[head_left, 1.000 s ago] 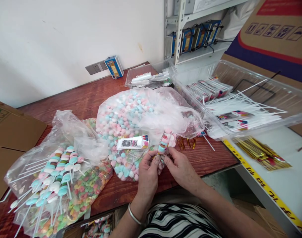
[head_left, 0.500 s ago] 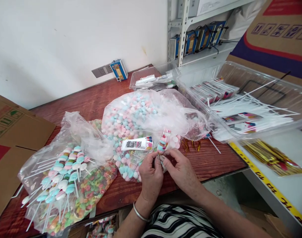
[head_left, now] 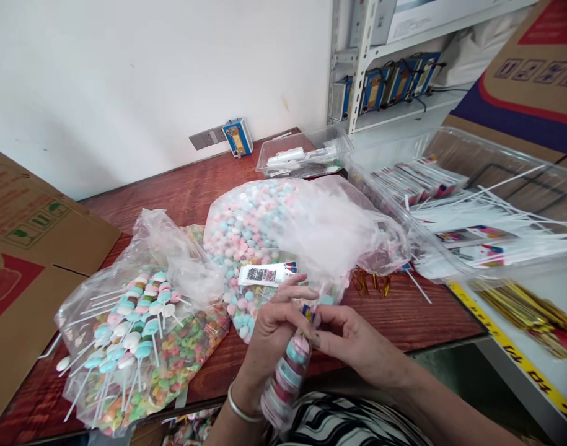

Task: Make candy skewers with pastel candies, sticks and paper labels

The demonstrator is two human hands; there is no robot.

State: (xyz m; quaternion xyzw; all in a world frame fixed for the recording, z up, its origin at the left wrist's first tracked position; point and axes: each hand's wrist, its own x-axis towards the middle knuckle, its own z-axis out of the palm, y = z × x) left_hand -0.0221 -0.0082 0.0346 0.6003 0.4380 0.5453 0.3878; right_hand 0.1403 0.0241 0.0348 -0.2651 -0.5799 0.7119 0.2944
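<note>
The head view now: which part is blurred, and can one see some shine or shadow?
In the head view, the wrapped candy stack is smeared, probably by motion; the crumpled clear bag has whitish shine; a soft shadow darkens the white wall above the cardboard box.

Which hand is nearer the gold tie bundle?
Right. The right hand is apart from the gold tie bundle, to its left, at one end of the wrapped candy. The left hand is farther left, beside the same end.
</note>
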